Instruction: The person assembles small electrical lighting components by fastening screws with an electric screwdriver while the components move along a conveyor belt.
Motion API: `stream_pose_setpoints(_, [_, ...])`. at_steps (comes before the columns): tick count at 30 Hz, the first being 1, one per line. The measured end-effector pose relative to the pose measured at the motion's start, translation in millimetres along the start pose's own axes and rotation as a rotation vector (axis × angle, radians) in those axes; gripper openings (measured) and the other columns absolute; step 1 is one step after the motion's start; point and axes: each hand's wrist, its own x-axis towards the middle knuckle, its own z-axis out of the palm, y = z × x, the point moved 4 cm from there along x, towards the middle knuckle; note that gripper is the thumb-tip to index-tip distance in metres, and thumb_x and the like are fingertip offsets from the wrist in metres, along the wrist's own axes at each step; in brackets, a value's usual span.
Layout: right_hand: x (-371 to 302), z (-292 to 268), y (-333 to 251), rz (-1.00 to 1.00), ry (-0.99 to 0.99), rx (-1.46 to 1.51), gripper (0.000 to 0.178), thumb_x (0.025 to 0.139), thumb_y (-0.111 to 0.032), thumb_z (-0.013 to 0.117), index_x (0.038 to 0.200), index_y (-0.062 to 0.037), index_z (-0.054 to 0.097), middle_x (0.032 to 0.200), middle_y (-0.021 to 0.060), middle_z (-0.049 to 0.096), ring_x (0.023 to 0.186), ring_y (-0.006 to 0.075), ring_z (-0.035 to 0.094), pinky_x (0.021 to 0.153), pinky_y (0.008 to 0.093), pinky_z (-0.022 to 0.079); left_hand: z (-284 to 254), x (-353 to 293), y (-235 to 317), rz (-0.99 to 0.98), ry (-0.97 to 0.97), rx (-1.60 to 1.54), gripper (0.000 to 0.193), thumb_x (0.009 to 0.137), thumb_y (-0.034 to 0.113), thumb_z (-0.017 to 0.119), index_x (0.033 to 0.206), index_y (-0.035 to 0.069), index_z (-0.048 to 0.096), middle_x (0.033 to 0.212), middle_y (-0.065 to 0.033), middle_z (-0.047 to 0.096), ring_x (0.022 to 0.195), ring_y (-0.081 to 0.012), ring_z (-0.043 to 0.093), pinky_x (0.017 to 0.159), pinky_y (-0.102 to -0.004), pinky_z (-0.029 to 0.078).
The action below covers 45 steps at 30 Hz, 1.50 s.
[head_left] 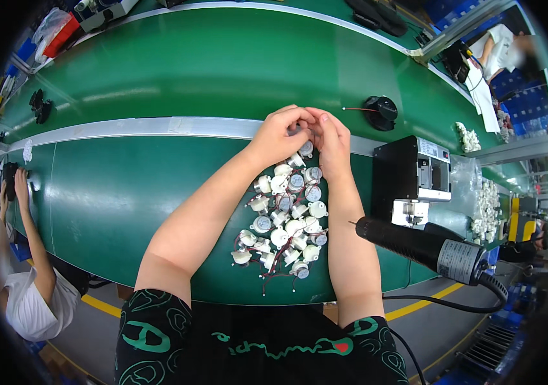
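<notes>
My left hand (pixel 280 136) and my right hand (pixel 333 144) meet at the far end of a pile of small motors, over the metal rail. Both have their fingers curled inward and touching or nearly so. Whatever lies between the fingertips is hidden. Just beneath them sits a grey-faced motor (pixel 306 149), and I cannot tell whether a finger touches it. The pile of motors (pixel 279 237), white plastic with grey metal faces and thin dark red wires, spreads between my forearms on the green bench (pixel 126 192).
An electric screwdriver (pixel 408 247) lies right of my right forearm, its bit pointing left. Behind it stands a black screw feeder (pixel 408 170). A round black part (pixel 380 112) with a red wire rests on the green belt (pixel 222 64) beyond the rail (pixel 132 128). A co-worker's arm (pixel 33 231) reaches in at left.
</notes>
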Motion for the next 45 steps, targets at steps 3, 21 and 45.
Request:
stream_pose_setpoints(3, [-0.7, -4.6, -2.0, -0.001, 0.009, -0.025, 0.037, 0.104, -0.024, 0.048, 0.120, 0.0057, 0.064, 0.109, 0.0129, 0.068, 0.094, 0.0168, 0.066, 0.080, 0.0301, 0.056, 7.2, -1.9, 11.9, -0.141, -0.111, -0.047, 0.036, 0.076, 0.007, 0.073, 0.110, 0.004, 0.062, 0.075, -0.0020, 0.058, 0.065, -0.0143, 0.056, 0.058, -0.0298, 0.043])
stream_pose_setpoints(21, [-0.7, -1.7, -1.7, 0.006, -0.031, -0.027, 0.052, 0.107, -0.036, 0.039, 0.124, 0.0096, 0.058, 0.117, 0.0204, 0.066, 0.104, 0.0252, 0.067, 0.088, 0.0341, 0.054, 6.0, -2.2, 7.4, -0.116, -0.101, 0.058, 0.046, 0.073, 0.009, 0.075, 0.106, 0.006, 0.043, 0.073, -0.0070, 0.064, 0.060, -0.0208, 0.065, 0.056, -0.0339, 0.051])
stream_pose_setpoints(45, [0.4, -6.9, -3.7, -0.041, 0.013, 0.061, 0.070, 0.104, -0.055, 0.029, 0.132, 0.0043, 0.054, 0.139, 0.0232, 0.055, 0.134, 0.0341, 0.048, 0.105, 0.0449, 0.044, 3.5, -4.1, 10.7, 0.075, -0.275, 0.327, 0.030, 0.070, 0.028, 0.080, 0.095, 0.011, 0.072, 0.088, -0.0010, 0.068, 0.082, -0.0188, 0.059, 0.081, -0.0368, 0.041])
